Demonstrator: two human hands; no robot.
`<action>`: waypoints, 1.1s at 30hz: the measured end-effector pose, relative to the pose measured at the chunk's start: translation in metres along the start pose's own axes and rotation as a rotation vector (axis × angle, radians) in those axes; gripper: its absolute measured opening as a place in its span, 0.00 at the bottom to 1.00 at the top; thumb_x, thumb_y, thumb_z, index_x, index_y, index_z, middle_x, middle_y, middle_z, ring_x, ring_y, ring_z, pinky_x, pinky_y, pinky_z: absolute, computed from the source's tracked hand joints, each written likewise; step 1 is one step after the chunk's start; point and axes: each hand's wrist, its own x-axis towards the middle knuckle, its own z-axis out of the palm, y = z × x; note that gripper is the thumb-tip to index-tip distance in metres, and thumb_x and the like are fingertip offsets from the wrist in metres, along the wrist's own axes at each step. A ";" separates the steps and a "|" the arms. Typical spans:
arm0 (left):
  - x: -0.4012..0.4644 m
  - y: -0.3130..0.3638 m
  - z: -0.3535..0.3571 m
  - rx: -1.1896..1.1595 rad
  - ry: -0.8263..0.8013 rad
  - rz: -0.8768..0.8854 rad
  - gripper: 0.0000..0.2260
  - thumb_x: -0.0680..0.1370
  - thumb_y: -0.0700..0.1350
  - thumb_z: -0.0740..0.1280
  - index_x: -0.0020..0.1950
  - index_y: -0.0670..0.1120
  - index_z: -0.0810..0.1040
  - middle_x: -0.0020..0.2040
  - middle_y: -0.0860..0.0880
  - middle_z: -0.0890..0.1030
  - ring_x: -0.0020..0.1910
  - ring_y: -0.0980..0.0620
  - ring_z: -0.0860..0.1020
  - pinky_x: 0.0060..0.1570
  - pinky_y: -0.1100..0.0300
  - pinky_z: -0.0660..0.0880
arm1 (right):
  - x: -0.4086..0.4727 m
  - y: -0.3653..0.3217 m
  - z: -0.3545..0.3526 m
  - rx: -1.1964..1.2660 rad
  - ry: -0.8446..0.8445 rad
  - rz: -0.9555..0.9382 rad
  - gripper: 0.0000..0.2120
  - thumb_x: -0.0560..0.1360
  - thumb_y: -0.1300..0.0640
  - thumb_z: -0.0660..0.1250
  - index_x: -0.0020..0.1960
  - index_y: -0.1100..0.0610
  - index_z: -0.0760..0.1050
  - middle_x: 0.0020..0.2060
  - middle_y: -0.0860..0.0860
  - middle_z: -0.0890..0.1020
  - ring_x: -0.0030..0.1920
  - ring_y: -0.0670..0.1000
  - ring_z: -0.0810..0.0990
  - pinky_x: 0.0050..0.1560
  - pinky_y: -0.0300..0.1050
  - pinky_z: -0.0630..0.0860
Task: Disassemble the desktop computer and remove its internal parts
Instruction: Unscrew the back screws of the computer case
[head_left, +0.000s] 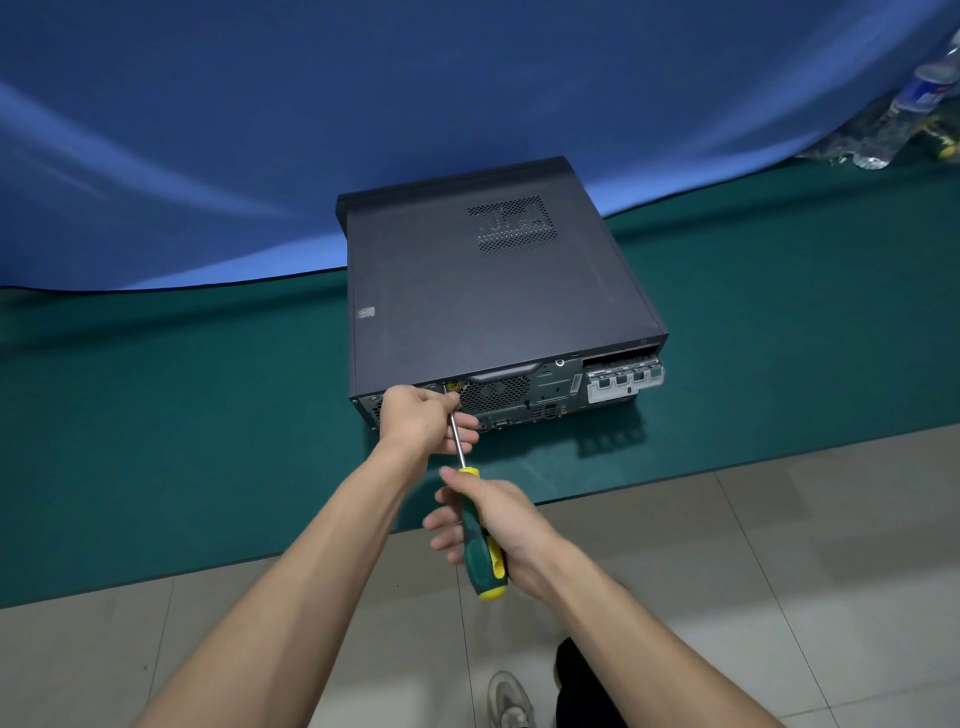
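Note:
A black desktop computer (483, 291) lies flat on a green mat (182, 415), cover on, its rear panel facing me. My right hand (498, 525) grips the green and yellow handle of a screwdriver (480, 551). The metal shaft runs up to the top left of the rear panel, where its tip is hidden. My left hand (421, 415) pinches the shaft near the tip, resting against the rear panel beside the fan grille (493, 392).
A blue cloth (260, 130) hangs behind the computer. Plastic bottles (904, 114) lie at the far right. An open metal bracket (623, 382) sticks out at the panel's right end. The tiled floor (779, 571) and my shoe (511, 699) are in front of the mat.

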 end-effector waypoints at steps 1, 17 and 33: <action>0.000 -0.001 0.001 -0.026 -0.014 0.003 0.09 0.81 0.37 0.59 0.41 0.36 0.73 0.30 0.41 0.78 0.20 0.51 0.77 0.22 0.61 0.76 | -0.001 -0.002 -0.002 0.016 -0.036 0.012 0.12 0.78 0.51 0.63 0.48 0.60 0.75 0.34 0.55 0.84 0.29 0.51 0.81 0.28 0.39 0.73; 0.002 -0.017 -0.011 -0.174 -0.115 0.014 0.09 0.79 0.43 0.64 0.44 0.38 0.76 0.30 0.45 0.82 0.28 0.50 0.81 0.26 0.60 0.78 | 0.000 -0.003 -0.004 -0.077 -0.027 -0.087 0.11 0.79 0.54 0.64 0.45 0.61 0.74 0.33 0.56 0.83 0.30 0.52 0.82 0.35 0.42 0.79; 0.011 -0.012 0.001 -0.423 0.010 -0.027 0.06 0.77 0.39 0.66 0.46 0.35 0.75 0.38 0.39 0.81 0.30 0.49 0.82 0.31 0.58 0.81 | 0.010 0.011 -0.002 -0.146 0.333 -0.235 0.13 0.71 0.58 0.74 0.40 0.57 0.68 0.30 0.53 0.77 0.24 0.45 0.74 0.28 0.39 0.72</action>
